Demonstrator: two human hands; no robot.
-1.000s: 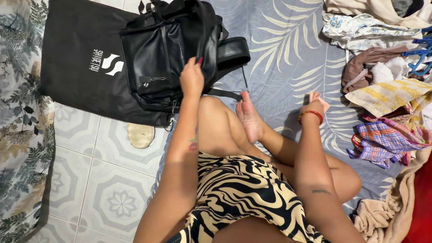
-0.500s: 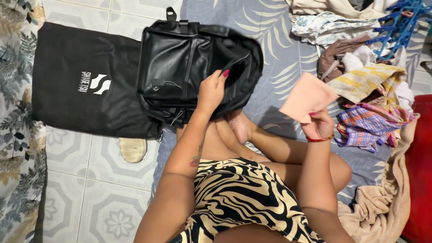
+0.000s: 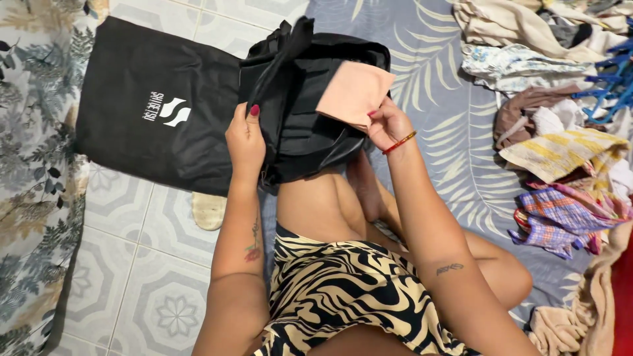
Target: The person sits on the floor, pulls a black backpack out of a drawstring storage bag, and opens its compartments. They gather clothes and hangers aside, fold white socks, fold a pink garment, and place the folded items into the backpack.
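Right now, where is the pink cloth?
In the head view, top centre: the pink cloth is pinched in the right hand, at the black backpack mouth.

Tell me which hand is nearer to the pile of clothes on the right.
Right. The right hand holds a folded pink cloth at the black backpack, on the side toward the pile of clothes. The left hand grips the backpack's far side.

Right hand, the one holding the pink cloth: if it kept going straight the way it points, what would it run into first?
The right hand points up and left, with the pink cloth pinched in its fingers. Going straight on, it would likely meet the open black backpack first, though depth is hard to judge from above.
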